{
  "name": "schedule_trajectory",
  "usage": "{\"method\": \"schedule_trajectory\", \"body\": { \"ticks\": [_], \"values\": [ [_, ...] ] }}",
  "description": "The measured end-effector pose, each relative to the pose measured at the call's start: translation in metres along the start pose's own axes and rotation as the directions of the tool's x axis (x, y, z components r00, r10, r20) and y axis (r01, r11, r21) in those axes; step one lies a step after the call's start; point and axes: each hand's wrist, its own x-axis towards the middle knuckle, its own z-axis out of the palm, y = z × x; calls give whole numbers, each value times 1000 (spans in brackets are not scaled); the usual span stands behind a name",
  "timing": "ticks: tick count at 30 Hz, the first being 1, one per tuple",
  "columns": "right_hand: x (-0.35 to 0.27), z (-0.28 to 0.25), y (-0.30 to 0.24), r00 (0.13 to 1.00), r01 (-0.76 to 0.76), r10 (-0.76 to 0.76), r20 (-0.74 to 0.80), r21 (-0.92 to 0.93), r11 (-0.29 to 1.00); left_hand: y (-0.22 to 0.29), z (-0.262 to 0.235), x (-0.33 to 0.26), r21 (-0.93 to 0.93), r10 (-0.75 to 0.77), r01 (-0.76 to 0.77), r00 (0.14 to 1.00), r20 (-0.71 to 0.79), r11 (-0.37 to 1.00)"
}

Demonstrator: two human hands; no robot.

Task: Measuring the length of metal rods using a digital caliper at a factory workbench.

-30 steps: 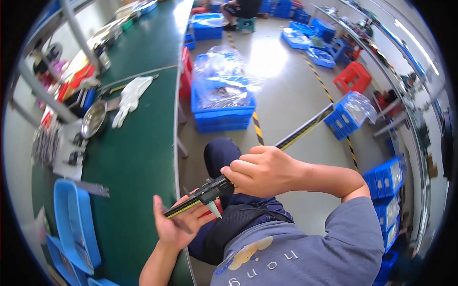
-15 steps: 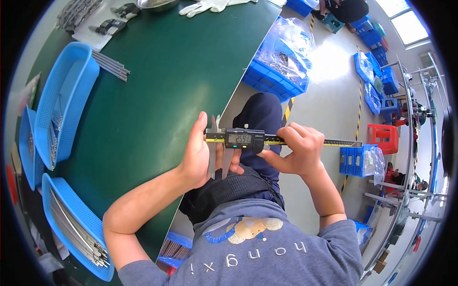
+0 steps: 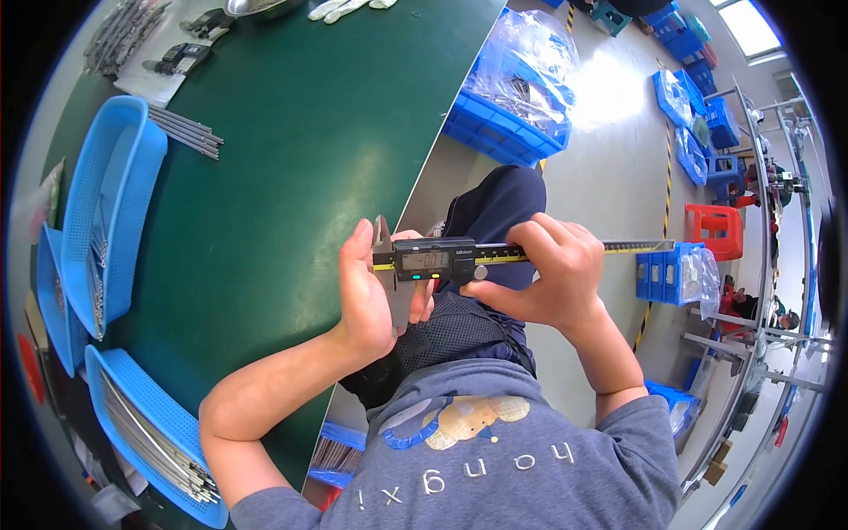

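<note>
Both hands grip a digital steel caliper (image 3: 442, 259) over the lap, just off the green table's (image 3: 291, 177) edge: left hand (image 3: 367, 291) closed at its jaws, right hand (image 3: 552, 278) wrapped round the beam. Whether a part sits between the jaws is hidden. Blue mesh trays of thin metal rods (image 3: 110, 212) line the table's left edge, well apart; nothing obstructs.

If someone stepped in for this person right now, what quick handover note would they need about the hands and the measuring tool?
Left hand: at the jaw end of the grey digital caliper with yellow scale, fingers curled around its jaws; whether a part sits between them cannot be told.
Right hand: grips the caliper's beam, thumb near the slider wheel.
The caliper is held level over the lap, beside the edge of the green table.
Thin metal rods lie on the table; more fill the blue plastic trays at the left.
Done or left: not readable from here.
</note>
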Motion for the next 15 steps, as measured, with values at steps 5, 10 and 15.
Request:
{"method": "schedule_trajectory", "body": {
  "ticks": [5, 10, 15],
  "values": [
    [4, 6, -3, 999, 19, -17, -44, 48, 999, 4, 1, -1, 11, -9, 9, 1000, 2, 1000],
    [-6, 6, 6, 997, 66, -64, 34, -68, 995, 3, -2, 1, -9, -23, 24, 997, 68, 1000],
    [-14, -2, 8, 992, 61, -61, 106, 2, 998, 8, -1, -1, 28, -33, 29, 990, 139, 999]
  ]
}}
